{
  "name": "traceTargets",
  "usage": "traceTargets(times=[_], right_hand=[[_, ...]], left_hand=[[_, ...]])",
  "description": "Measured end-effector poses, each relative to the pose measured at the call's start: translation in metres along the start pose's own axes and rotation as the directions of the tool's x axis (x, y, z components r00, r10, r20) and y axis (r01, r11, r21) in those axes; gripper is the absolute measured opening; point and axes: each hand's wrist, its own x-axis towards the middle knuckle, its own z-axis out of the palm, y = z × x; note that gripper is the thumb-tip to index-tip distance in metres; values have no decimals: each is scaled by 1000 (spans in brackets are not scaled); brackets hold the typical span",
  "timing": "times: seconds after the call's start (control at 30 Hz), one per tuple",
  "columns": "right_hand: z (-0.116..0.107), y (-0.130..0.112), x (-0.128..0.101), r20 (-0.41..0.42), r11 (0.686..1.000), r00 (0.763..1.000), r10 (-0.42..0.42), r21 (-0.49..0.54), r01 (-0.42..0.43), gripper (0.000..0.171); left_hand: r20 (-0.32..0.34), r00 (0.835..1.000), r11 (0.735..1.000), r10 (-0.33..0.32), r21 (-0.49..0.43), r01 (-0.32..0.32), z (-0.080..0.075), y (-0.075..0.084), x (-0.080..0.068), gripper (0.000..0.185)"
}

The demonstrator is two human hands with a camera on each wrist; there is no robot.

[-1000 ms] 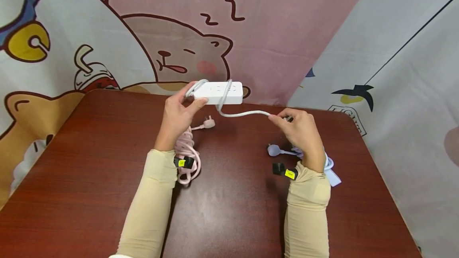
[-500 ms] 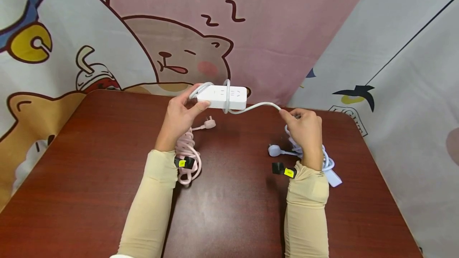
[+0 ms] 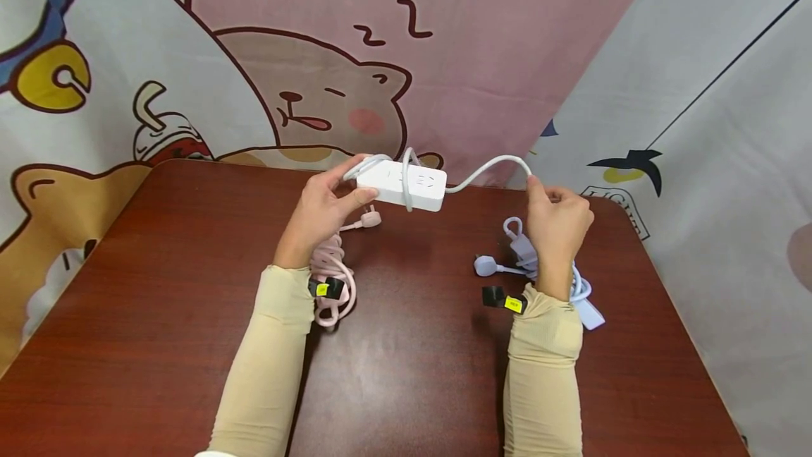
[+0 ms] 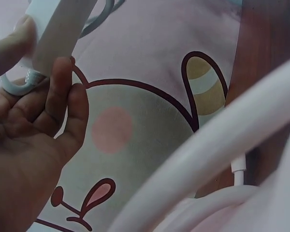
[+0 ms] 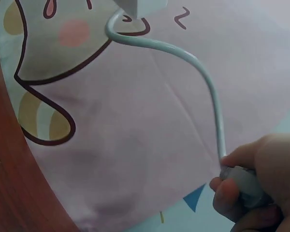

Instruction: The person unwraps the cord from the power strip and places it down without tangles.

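A white power strip (image 3: 428,185) hangs in the air over the far edge of the table, its cord (image 3: 488,163) looped once round its body. My left hand (image 3: 317,214) grips its left end, thumb on the near side and fingers behind. From the strip's right end the cord arches over to my right hand (image 3: 558,228). In the right wrist view, that hand holds the plug (image 5: 251,186) at the cord's end, partly covered by the fingers.
On the brown table (image 3: 406,386), a pink coiled cord (image 3: 328,259) with its plug (image 3: 371,217) lies beside the left wrist. Near the right forearm lies a lavender power strip (image 3: 590,316) with its coiled cord and plug (image 3: 485,266). A printed curtain (image 3: 482,55) hangs behind the table.
My right hand has moved right and up, raising the cord from a low sag into an arch. The power strip has shifted slightly right and down, tilting down at its right end.
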Motion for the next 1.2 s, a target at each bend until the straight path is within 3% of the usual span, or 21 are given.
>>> traceTargets(times=[0.2,0.37,0.5,0.63,0.73,0.83,1.0,1.1,1.2], right_hand=[[-8,1,4,-22,986,995,98,140,-94,38],[-14,-4,3,-10,945,997,80,318,-73,35],[-19,-7,1,22,883,1000,10,469,-19,29],[-22,-7,-2,99,787,990,-105,617,21,30],[-23,-8,-4,169,715,970,-172,699,5,31],[-25,-9,-6,213,685,957,-199,728,-19,28],[-31,-7,-5,279,709,935,-220,704,-43,25],[-37,-2,-3,373,778,896,-240,626,-52,27],[-41,4,0,478,872,844,-243,489,-26,30]], left_hand=[[80,996,999,-39,-16,40,2,2,0,64],[79,996,999,-51,21,49,1,4,0,65],[40,999,997,-33,64,31,0,4,-1,65],[6,1000,995,-12,95,12,0,2,0,62],[-6,1000,995,-5,99,6,0,2,0,61],[-24,1000,995,6,100,-4,1,1,0,60],[-103,994,995,45,96,-35,1,0,1,59],[-159,985,994,66,96,-51,-1,-1,2,57],[-196,977,993,80,101,-60,-3,-1,3,55]])
